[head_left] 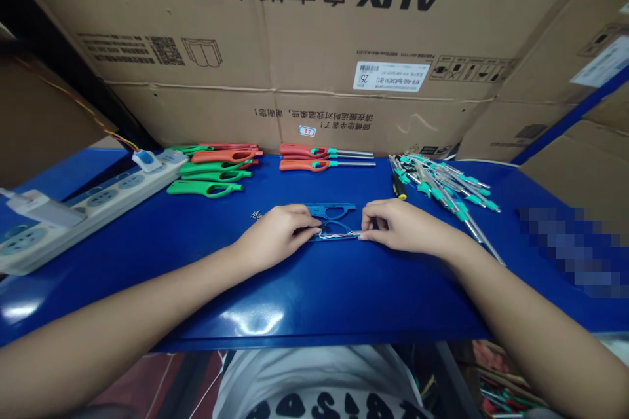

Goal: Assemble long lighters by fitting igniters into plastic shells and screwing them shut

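Head view: blue casing (pixel 318 210) lies between both hands; left hand (pixel 278 236) pinches a dark part (pixel 325 228), right hand (pixel 400 224) a metal rod's end (pixel 356 234).

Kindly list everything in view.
Table: one, blue, centre
Cardboard: several, brown, behind, right
Power strip: one, white, left
Plugs: two, mostly white, on strip
Handles: several, green, red, orange, back left
Tubed handles: two, orange, back centre
Tubes: many, silver, teal, back right
Tool: one, yellow, black, beside tubes
Handle halves: two, blue, centre
Wiring: some, white, lower half
Bits: several, silvery, centre
Shirt: one, pale, bottom
Left grip: one, bare, centre left
Right grip: one, bare, centre right
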Available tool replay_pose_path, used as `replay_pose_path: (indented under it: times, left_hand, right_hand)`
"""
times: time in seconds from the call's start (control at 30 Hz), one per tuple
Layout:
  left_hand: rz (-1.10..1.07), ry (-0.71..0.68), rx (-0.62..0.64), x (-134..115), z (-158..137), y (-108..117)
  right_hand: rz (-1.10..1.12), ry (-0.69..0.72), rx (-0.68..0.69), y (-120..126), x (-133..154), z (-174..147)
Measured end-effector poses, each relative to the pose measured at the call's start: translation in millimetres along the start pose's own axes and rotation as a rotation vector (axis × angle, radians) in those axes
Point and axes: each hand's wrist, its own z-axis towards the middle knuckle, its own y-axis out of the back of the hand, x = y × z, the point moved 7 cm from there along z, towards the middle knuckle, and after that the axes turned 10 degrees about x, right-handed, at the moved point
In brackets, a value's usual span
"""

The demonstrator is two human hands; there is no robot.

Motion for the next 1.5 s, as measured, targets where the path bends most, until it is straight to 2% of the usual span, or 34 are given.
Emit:
replay_pose_path:
  times: [0.13, 0.23, 0.37, 0.6, 0.8, 0.93, 1.1, 1.37, 1.5]
  left_hand:
    - [-0.004, -0.005, -0.023, 0.3, -0.8, 0.6]
    - [-0.007, -0.018, -0.039, -0.4, -1.1, 0.9]
    - [-0.023, -0.005, -0.050, 1.0, -1.0, 1.5]
    - [-0.033, 0.028, -0.024, 4.5, -1.4, 2.5]
    - [0.011, 0.029, 0.005, -2.2, -2.9, 3.9]
    - [0.026, 0.050, 0.078, -7.7, -5.8, 2.3]
    - [0.168, 0.092, 0.128, -11.9, -11.1, 0.2]
    - [0.476, 0.072, 0.200, -25.2, -12.0, -12.8]
    - [0.580, 0.054, 0.181, -26.8, -14.7, -16.4]
  right_hand:
    - [-0.012, 0.132, -0.052, -0.4, 10.6, -2.4]
    - [-0.022, 0.177, -0.089, -5.7, 18.4, -0.8]
    - [-0.113, 0.186, -0.079, -16.5, 25.1, 4.0]
    - [-0.010, 0.205, -0.106, -15.6, 21.8, 5.5]
    - [0.017, 0.213, -0.125, -14.5, 21.9, 6.6]
    - [0.038, 0.236, -0.082, -13.8, 22.4, 3.9]
    - [0.013, 0.306, -0.005, -14.2, 27.7, -0.2]
    - [-0.001, 0.288, 0.006, -17.1, 28.3, 2.0]
    - [0.005, 0.305, 0.004, -18.3, 27.4, 3.9]
